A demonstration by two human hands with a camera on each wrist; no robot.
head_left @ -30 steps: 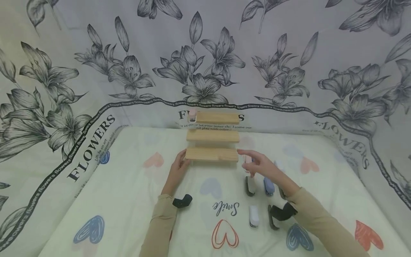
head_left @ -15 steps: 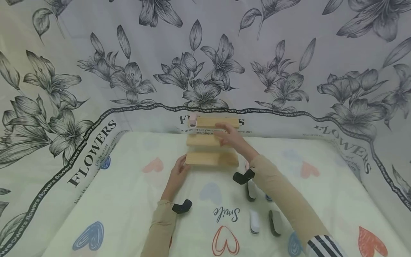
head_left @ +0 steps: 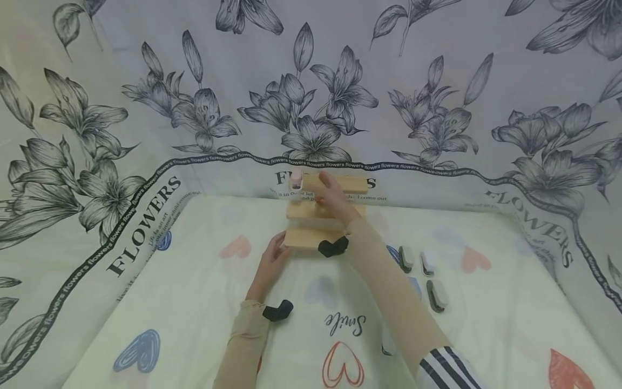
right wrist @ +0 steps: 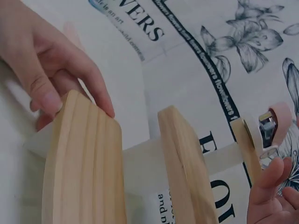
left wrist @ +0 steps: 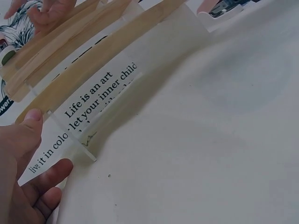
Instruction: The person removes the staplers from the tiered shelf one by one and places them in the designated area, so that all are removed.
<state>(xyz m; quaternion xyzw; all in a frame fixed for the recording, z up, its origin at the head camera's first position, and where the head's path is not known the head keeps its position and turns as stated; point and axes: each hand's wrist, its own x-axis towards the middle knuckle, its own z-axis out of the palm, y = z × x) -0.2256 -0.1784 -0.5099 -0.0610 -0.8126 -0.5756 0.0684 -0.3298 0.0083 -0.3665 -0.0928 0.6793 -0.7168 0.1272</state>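
A three-tier rack has light wooden shelves, the lowest shelf (right wrist: 84, 158) nearest me, joined by clear side panels (left wrist: 70, 135). My left hand (head_left: 272, 265) pinches the left end of that lowest shelf; its thumb and finger lie on either face in the right wrist view. On the left end of the top shelf (head_left: 355, 184) sits a small pink stapler (right wrist: 279, 122). My right hand (head_left: 332, 197) reaches over the rack beside this stapler, fingers loosely bent and holding nothing. Whether it touches the shelf or stapler I cannot tell. My right forearm hides part of the rack's right side.
Several small staplers lie on the patterned cloth right of the rack, among them a grey one (head_left: 435, 296) and a white one (head_left: 387, 346) partly under my right arm. Another pinkish stapler (left wrist: 226, 7) shows by the rack's right end. A flower-printed curtain (head_left: 194, 119) hangs behind.
My right hand has left the right end of the lowest shelf and moved up and left to the top shelf near the pink stapler. The left hand keeps its place.
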